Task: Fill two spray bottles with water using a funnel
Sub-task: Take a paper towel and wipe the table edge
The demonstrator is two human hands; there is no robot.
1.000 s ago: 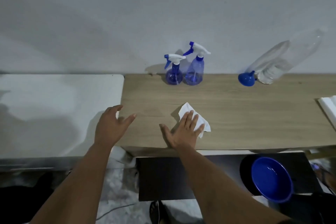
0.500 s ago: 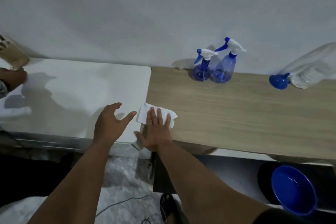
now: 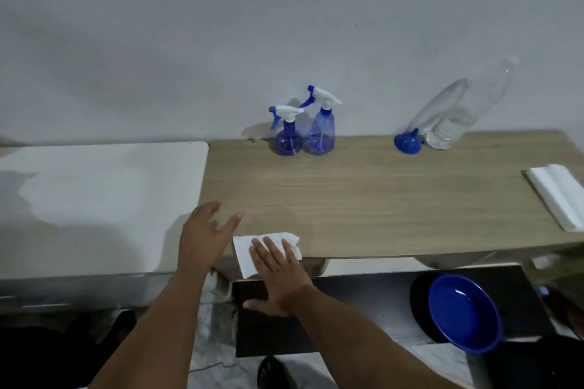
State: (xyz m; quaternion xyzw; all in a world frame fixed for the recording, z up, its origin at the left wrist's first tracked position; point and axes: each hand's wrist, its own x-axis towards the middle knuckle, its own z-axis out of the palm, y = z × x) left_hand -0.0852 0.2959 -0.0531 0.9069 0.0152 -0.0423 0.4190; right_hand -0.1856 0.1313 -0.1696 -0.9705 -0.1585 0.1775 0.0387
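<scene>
Head view: wooden counter (image 3: 395,199) runs along a plain grey-white wall (image 3: 221,25); white counter (image 3: 94,199) butts against its L end. Two blue spray bottles (image 3: 305,133) stand upright at the back by the wall, touching or nearly so, short one on L, taller on R, white trigger heads on. Well to the R, blue funnel (image 3: 407,144) lies on its side, spout up-ish, just beside a clear plastic bottle (image 3: 458,114) that looks tilted (may be lens warp). Folded white cloth (image 3: 557,199) at far R edge of wood counter.

R hand (image 3: 279,275) lies flat on a white paper towel (image 3: 252,246) at the near edge, fingers (image 3: 268,246) spread & straight, pressing, not gripping. L hand (image 3: 205,237) hovers over the counter seam, fingers released, holding nothing.

Below the counter front: dark lower surface (image 3: 363,309), blue bowl (image 3: 464,313) on it to the R. Floor underneath dim, cable barely visible.
</scene>
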